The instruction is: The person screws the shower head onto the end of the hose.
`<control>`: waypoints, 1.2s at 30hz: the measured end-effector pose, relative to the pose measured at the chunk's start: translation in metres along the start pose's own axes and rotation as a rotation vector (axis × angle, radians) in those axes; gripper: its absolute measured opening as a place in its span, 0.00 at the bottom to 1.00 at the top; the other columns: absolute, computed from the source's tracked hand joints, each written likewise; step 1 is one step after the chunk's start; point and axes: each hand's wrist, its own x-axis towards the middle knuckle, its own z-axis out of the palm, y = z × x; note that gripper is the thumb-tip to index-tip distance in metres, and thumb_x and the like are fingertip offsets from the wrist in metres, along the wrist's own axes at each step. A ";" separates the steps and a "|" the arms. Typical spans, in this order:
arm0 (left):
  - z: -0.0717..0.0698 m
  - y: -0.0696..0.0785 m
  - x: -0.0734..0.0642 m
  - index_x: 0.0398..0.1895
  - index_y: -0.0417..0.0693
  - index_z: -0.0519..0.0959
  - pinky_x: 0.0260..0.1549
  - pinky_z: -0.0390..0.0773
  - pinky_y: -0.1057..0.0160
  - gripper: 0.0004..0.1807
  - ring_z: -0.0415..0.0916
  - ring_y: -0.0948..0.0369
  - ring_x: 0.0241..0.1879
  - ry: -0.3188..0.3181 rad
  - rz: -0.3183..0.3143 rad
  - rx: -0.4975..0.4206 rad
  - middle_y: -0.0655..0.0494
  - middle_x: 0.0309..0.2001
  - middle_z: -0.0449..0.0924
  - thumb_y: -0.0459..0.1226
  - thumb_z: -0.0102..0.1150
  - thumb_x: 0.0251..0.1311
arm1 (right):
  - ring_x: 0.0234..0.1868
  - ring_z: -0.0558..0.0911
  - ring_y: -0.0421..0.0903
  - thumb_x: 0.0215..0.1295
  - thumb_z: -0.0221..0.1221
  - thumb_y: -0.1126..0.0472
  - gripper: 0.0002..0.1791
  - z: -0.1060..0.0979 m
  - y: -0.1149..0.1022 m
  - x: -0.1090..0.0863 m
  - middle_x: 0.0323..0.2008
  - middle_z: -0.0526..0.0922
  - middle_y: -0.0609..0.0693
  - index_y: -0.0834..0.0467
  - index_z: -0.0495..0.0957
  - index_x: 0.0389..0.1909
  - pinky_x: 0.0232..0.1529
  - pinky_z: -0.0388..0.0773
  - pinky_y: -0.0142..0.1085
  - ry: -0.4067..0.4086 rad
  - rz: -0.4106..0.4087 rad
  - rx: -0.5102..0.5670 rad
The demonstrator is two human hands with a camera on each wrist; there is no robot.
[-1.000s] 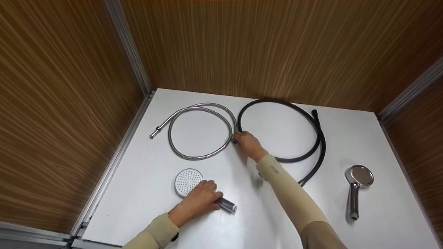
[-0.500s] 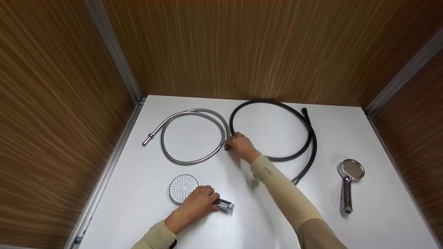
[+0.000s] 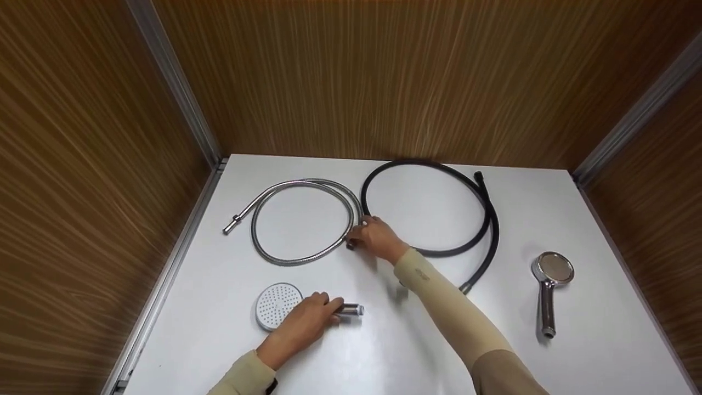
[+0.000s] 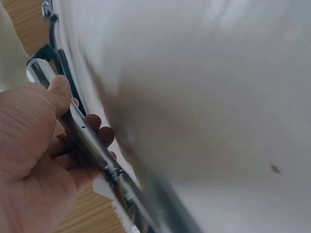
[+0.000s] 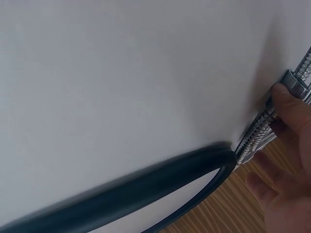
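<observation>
My left hand [image 3: 306, 321] grips the handle of a round chrome shower head [image 3: 278, 305] with a white, dotted spray face turned up. In the left wrist view the thumb lies along the chrome handle [image 4: 87, 141], fingers curled beneath it. The handle's threaded end points right, toward the middle of the table. Farther back, my right hand [image 3: 378, 240] pinches the end of a coiled metal shower hose [image 3: 254, 233]. The right wrist view shows thumb and fingers at its metal connector nut [image 5: 294, 83]. The hose's other end, with a chrome fitting [image 3: 231, 224], lies at the left.
A black hose [image 3: 495, 225] lies coiled at the back right, beside the right hand and passing near the forearm. A second shower head [image 3: 554, 269] with a mirror-like face rests at the right. Wood-grain panels [image 3: 384, 82] enclose the white table [image 3: 417, 340] behind and at both sides.
The left hand has turned the shower head so its handle swings from slanting down-right to pointing right. The right hand has drawn the metal hose's end slightly nearer and leftward. The head view has shifted.
</observation>
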 end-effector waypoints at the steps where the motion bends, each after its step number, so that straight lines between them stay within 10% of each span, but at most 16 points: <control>1: -0.001 -0.001 0.000 0.54 0.52 0.78 0.29 0.76 0.64 0.16 0.70 0.62 0.30 0.010 -0.003 0.009 0.56 0.32 0.75 0.44 0.67 0.68 | 0.58 0.84 0.62 0.63 0.70 0.59 0.15 0.000 -0.001 0.000 0.47 0.92 0.49 0.52 0.90 0.50 0.59 0.82 0.56 0.002 -0.010 -0.010; 21: -0.022 -0.038 0.012 0.56 0.49 0.79 0.29 0.79 0.51 0.17 0.76 0.50 0.30 0.209 -0.104 0.122 0.46 0.31 0.77 0.42 0.66 0.67 | 0.41 0.89 0.52 0.68 0.70 0.56 0.10 -0.004 -0.024 -0.001 0.36 0.92 0.53 0.58 0.86 0.44 0.52 0.84 0.45 0.027 -0.123 0.019; 36: -0.032 -0.059 0.010 0.57 0.47 0.80 0.35 0.77 0.49 0.16 0.76 0.48 0.33 0.187 -0.220 0.127 0.44 0.31 0.77 0.41 0.65 0.70 | 0.31 0.84 0.49 0.72 0.67 0.55 0.10 -0.008 -0.047 0.001 0.29 0.88 0.51 0.57 0.82 0.45 0.38 0.82 0.42 0.095 -0.183 0.005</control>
